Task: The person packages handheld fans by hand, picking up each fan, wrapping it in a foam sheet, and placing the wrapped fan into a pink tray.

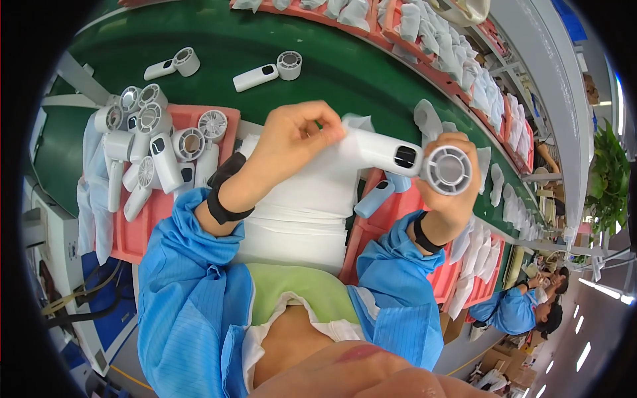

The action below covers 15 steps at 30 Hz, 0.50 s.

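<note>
My right hand (452,204) is wrapped round the round head of a white handheld fan (385,151). Its handle points left and a small dark display faces up. Around the handle's left end is a thin translucent white sleeve (358,123); how far it reaches along the handle I cannot tell. My left hand (292,139) is closed, thumb and forefinger pinching at the sleeve's edge. Below the fan lies a stack of white sleeves (292,229), directly in front of me.
Bare white fans (154,119) are piled in a pink tray (133,235) on the left. Two more fans (255,77) lie on the green table (212,36). A light-blue fan (375,199) rests in the right tray (405,212). Sleeved fans (488,93) fill far trays. A co-worker (514,310) sits at right.
</note>
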Motion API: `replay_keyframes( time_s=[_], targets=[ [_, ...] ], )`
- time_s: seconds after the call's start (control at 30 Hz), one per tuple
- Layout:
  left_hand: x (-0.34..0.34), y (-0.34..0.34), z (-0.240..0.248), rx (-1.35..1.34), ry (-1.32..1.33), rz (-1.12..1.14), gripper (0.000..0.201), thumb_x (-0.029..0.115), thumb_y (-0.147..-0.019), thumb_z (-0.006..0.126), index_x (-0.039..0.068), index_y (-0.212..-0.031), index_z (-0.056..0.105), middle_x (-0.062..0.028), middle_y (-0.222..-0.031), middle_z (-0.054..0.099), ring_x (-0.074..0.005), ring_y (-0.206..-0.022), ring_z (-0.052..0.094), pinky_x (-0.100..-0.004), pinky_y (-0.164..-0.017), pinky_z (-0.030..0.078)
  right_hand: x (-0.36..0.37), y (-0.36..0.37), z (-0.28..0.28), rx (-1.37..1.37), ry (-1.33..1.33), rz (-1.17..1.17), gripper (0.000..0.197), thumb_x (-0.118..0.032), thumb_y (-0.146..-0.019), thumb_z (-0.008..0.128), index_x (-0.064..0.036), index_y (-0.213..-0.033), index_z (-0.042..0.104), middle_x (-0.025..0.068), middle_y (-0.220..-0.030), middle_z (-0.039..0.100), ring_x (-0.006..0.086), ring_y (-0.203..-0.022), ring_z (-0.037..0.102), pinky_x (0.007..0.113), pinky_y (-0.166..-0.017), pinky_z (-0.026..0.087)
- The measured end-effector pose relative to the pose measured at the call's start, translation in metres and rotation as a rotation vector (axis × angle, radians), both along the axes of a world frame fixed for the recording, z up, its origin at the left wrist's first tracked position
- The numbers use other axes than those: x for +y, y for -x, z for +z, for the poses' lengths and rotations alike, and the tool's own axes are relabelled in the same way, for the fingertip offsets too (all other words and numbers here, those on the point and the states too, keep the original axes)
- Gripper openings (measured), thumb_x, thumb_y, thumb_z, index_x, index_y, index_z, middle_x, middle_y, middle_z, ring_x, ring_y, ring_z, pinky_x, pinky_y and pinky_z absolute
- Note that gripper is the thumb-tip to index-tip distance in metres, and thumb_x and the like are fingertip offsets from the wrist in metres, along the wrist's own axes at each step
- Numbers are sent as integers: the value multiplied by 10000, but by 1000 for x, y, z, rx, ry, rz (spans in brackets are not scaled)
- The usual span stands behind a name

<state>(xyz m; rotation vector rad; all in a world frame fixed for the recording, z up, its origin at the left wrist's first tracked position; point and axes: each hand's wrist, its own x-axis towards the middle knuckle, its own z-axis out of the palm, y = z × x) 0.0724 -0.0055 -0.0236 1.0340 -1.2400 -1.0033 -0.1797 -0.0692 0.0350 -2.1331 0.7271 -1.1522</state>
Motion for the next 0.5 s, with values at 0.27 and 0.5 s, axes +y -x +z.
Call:
replay_keyframes(
  time_s=[0.27, 0.5],
  targets=[
    [17, 10, 11, 430, 16, 49, 99, 91, -899, 636, 6, -915, 589, 1, -843, 589, -61, -776, 531, -216, -666, 436, 13, -69, -32, 128, 255, -13, 697, -44, -503, 857, -23, -1155, 613, 117, -1035, 559, 248, -908, 586, 331, -759, 484],
    [24, 24, 3, 232, 133, 93, 125, 24, -842, 656, 0, -951, 601, -25, -857, 604, -99, -778, 564, -247, -661, 461, 18, -82, -49, 213, 340, -111, 729, 13, -571, 804, -46, -1262, 583, 125, -1039, 548, 281, -881, 590, 327, -727, 501]
  ],
)
